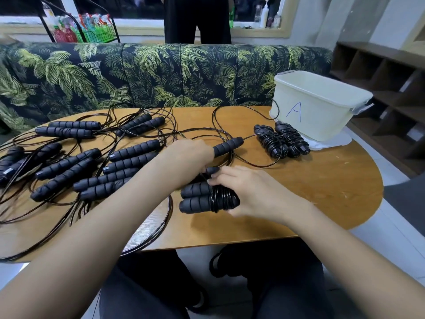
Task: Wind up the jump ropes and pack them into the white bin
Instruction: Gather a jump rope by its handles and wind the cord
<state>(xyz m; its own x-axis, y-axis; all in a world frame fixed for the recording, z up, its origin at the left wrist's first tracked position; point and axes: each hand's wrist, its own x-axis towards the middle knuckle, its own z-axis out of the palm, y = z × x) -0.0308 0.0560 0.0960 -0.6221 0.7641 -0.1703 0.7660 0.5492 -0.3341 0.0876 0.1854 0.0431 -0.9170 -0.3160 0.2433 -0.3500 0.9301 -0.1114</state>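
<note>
Both hands busy with jump ropes at centre of wooden table (322, 192); white bin (322, 111) far right.

Right hand (250, 192) wraps over a wound handle pair (202, 199), black cord coiled tight round it, fingers closed on the bundle near centre. Left hand (190, 155) clenched round one loose handle (227, 146), which pokes out right of the fist, its cord looping far toward the bin. Two wound bundles (281, 140) lie just beside the bin's near-left side, on the table, not inside. Bin marked "A" in blue, sits on a white lid or mat; contents not visible. Unwound ropes (76, 162), many black foam handles with tangled cords, spread over left half of table. Palm-print sofa (138, 74) beyond far edge.
</note>
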